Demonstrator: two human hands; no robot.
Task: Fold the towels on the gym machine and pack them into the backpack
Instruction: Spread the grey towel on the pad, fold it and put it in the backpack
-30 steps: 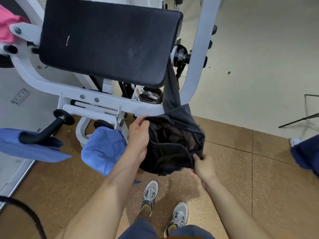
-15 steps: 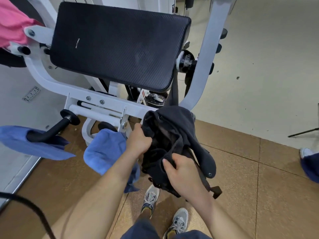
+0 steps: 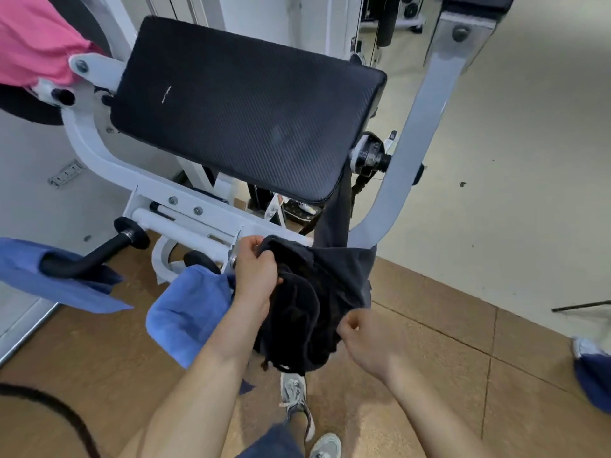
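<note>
**A:** Where did we find the black soft fabric backpack [image 3: 307, 302]?

**B:** It hung by its strap from the white steel machine frame [image 3: 99, 160], just below the black ribbed padded rest [image 3: 248, 107] and between our two hands. Its inside was too dark for us to read, so we could not tell whether anything lay in it.

**A:** And how did it look?

**B:** Limp and creased, bunched in dark folds, with its bottom sagging above our grey lace-up sneakers [image 3: 294, 401].

**A:** Our hands?

**B:** Our left hand [image 3: 256, 272] gripped the upper rim, fingers curled over the cloth. Our right hand [image 3: 367, 338] had its thumb and curled fingers pinched at the lower right edge. We could not make out whether they caught fabric or a zip pull.

**A:** The towels?

**B:** A crumpled blue cloth towel [image 3: 188, 309] hung just beside the backpack, partly behind our left forearm. A second, flatter blue towel [image 3: 49, 279] draped over the curved black handle [image 3: 89, 259] to the left, its end cut off by the edge. A pink towel [image 3: 36, 44] showed at the top left, also cut off. At the right edge we saw only part of another person's white shoe and dark blue cloth [image 3: 591, 375].
</note>
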